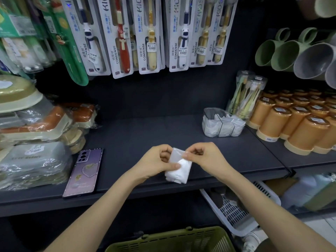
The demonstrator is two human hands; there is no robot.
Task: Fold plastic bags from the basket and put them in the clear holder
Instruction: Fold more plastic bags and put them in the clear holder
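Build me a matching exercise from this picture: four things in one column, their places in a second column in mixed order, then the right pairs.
Things
1. plastic bag
2. clear holder
3. phone
4. green basket

Places
A. lying flat on the left part of the shelf
B. below the shelf, at the picture's bottom edge
C. pinched between the left hand and the right hand
D. on the right part of the shelf, beside the orange cups

Pairs: 1-C, 2-D, 3-A, 4-B
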